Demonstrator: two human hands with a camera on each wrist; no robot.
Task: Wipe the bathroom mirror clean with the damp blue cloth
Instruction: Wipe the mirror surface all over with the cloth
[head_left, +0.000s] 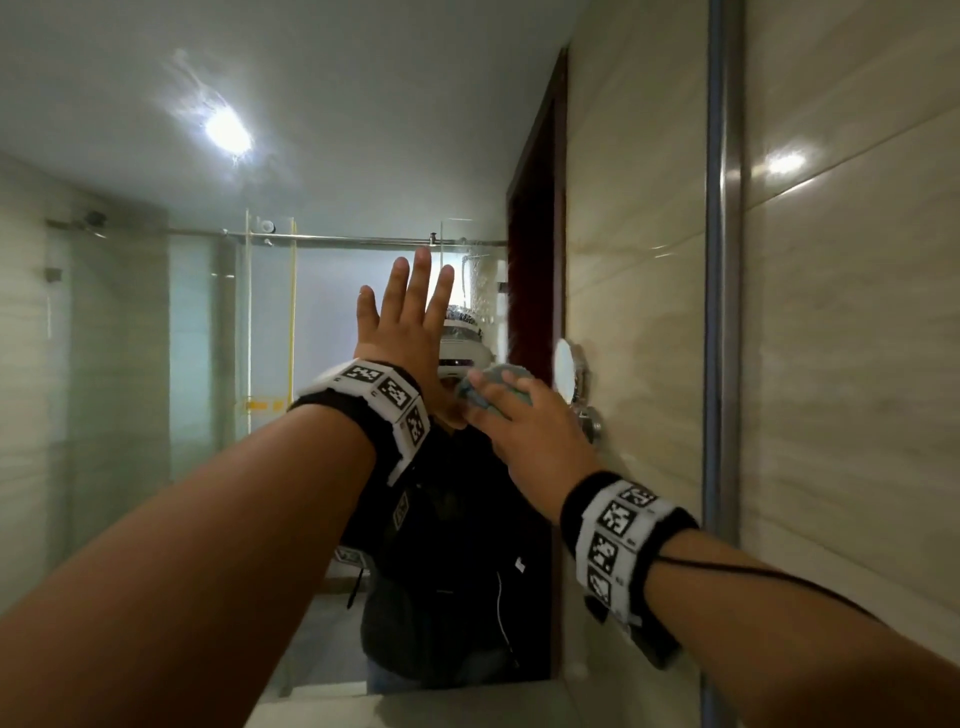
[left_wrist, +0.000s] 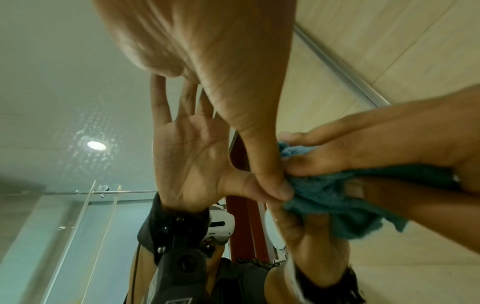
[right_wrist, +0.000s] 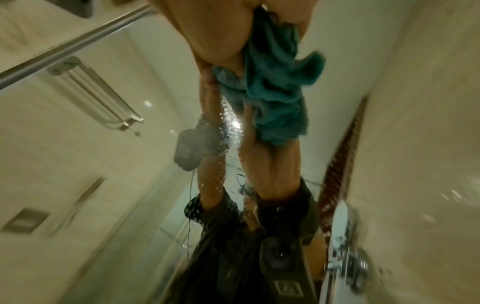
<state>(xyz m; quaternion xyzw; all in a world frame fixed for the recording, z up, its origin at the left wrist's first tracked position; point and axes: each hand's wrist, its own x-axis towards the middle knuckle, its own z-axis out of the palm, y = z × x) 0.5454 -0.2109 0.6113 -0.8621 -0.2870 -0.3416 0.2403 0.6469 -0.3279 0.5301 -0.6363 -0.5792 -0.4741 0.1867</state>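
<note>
Large frameless bathroom mirror (head_left: 156, 364) is touched by the left hand (head_left: 402, 322), flat and released, fingers spread. Crumpled damp blue terry cloth (head_left: 498, 387) is pressed on the glass near the mirror's right edge, grasped under the right hand (head_left: 524, 431).

Open glass to the left, fittings crowding the right edge

From my remote seat, the mirror (head_left: 156, 338) lies bare above and left of the flat left hand (head_left: 400, 322); the right hand (head_left: 524, 431) and blue cloth (head_left: 493, 387) press beside its thumb. Rightward I see a small round mirror (head_left: 566, 376) on a chrome mount (head_left: 592, 423), then the metal frame strip (head_left: 724, 260), hemming travel.
</note>
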